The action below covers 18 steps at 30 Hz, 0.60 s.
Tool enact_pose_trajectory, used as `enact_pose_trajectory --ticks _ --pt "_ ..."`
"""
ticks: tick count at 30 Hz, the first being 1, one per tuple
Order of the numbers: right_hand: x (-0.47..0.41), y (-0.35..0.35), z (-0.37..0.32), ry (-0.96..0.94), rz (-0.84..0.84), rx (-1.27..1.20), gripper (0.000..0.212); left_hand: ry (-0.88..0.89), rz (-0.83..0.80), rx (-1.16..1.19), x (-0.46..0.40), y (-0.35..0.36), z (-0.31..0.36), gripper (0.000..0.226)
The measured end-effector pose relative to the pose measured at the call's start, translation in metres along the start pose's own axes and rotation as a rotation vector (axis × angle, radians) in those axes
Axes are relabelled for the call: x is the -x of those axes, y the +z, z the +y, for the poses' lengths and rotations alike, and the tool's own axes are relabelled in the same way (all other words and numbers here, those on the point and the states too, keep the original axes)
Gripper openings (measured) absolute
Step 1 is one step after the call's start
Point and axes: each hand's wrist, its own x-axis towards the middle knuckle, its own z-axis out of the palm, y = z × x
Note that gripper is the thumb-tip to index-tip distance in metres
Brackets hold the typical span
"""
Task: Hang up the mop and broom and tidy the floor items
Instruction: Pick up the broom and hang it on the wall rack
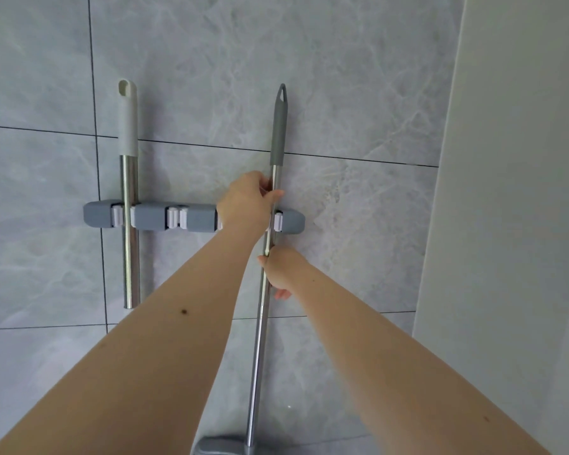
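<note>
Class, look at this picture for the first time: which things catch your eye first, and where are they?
Two bare hands grip a grey-topped metal pole at centre: the left hand above the grey wall rack, the right hand below it. Another pole with a white top sits clipped in the rack's left slot.

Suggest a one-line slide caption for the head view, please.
Both hands, left and right, press a grey-capped pole into the wall rack beside a white-capped pole.

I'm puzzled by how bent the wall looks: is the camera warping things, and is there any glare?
Head view: the wide lens bows the tile seams and stretches the forearms; soft, even light, faint shadows beside the poles; mild sheen on the steel handle; sharp throughout.
</note>
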Motion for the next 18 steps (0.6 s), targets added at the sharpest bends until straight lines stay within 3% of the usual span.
enact_pose_trajectory --ticks 4,9,14,18 --pt "0.014 0.002 0.000 0.020 0.025 0.013 0.034 0.040 0.092 -0.249 0.013 0.004 0.009 0.023" --pt "0.042 0.013 0.011 0.050 -0.053 0.079 0.010 0.091 0.108 -0.212 0.038 -0.004 -0.002 0.020" --pt "0.063 0.021 0.014 0.008 -0.150 0.157 0.023 0.136 0.113 -0.205 0.061 -0.024 -0.009 0.024" --pt "0.078 0.025 0.005 -0.097 -0.202 0.236 0.031 0.026 0.108 -0.216 0.091 -0.039 -0.017 0.032"
